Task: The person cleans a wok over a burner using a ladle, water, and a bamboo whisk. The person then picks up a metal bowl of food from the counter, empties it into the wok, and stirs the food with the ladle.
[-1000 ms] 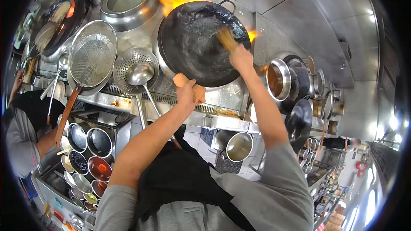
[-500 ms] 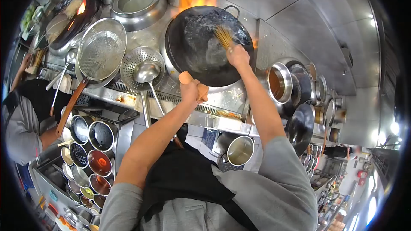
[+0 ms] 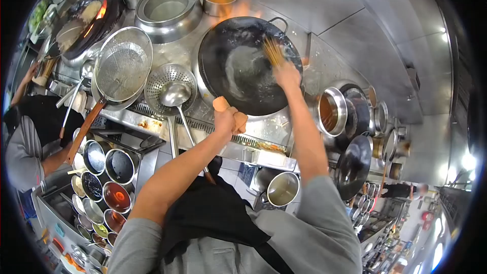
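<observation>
A large black wok point(image 3: 243, 71) sits on the range, with whitish wet streaks inside it. My right hand point(image 3: 287, 75) grips a bamboo brush point(image 3: 274, 52), whose bristles rest on the right part of the wok's inner surface. At the wok's near left rim, my left hand point(image 3: 226, 120) is closed round an orange-tan cloth point(image 3: 239, 123); whether the cloth wraps the wok's handle is hidden. Left of that hand, a steel ladle point(image 3: 175, 94) lies in a perforated strainer point(image 3: 157, 86).
Faint flames point(image 3: 238, 10) rise behind the wok. A mesh strainer point(image 3: 123, 63) and a steel pot point(image 3: 167, 7) stand left. Sauce containers point(image 3: 116, 196) fill a lower-left cart. A co-worker's arm point(image 3: 56, 161) is at far left. More pots point(image 3: 332, 111) stand right.
The brush and my right hand have shifted within the wok, toward its right side. The flames behind the wok have shrunk. The whole view has shifted slightly. My left hand keeps its grip on the cloth.
</observation>
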The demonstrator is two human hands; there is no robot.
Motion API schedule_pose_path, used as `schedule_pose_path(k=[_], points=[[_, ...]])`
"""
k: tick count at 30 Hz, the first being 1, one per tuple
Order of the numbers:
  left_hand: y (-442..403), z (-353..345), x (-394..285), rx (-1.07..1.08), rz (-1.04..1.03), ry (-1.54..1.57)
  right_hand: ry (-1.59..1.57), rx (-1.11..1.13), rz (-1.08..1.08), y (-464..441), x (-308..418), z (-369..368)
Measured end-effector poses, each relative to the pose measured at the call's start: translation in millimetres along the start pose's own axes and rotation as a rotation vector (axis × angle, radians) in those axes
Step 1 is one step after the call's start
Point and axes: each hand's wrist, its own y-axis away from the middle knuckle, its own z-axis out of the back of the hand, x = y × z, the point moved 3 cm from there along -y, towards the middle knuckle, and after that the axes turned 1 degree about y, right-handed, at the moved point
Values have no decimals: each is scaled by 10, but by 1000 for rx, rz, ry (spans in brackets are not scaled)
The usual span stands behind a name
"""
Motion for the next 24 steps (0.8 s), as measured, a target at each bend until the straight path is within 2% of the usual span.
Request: schedule_pose_path(k=[1, 3, 5, 6, 7, 9, 12, 13, 15, 17, 18, 19, 21, 23, 24], points=[[0, 5, -1, -12, 27, 1, -128, 0, -81, -150, 170, -78], [-88, 61, 95, 34, 23, 8, -6, 0, 46, 56, 672, -160], [-83, 41, 45, 78, 14, 37, -31, -53, 240, 320, 759, -228], [-92, 35, 40, 83, 11, 39, -171, -139, 351, 234, 473, -318], [-136, 63, 85, 71, 20, 25, -429, -86, 305, 182, 178, -309], [-137, 65, 60, 64, 26, 12, -596, 143, -74, 325, -16, 218], [-59, 74, -1, 48, 14, -48, -342, -373, -208, 187, -26, 202], [-94, 83, 25, 34, 19, -35, -437, -418, -273, 91, 38, 69], [-142, 79, 67, 20, 25, -27, -395, -348, -208, -223, 281, -453], [-162, 71, 90, 18, 0, 32, -297, -149, -10, -84, 614, -634], [-166, 72, 98, 22, 2, 30, -290, -161, 233, 156, 647, -624], [-174, 79, 111, 33, 14, 23, -289, -162, 229, 271, 514, -492], [-170, 91, 94, 48, 28, 14, -499, 70, 300, 398, 86, -140], [-149, 67, 69, 69, 5, 14, -362, -75, 126, 420, -103, 252], [-133, 56, 57, 73, 13, 15, -287, -228, 41, 305, -179, 255]])
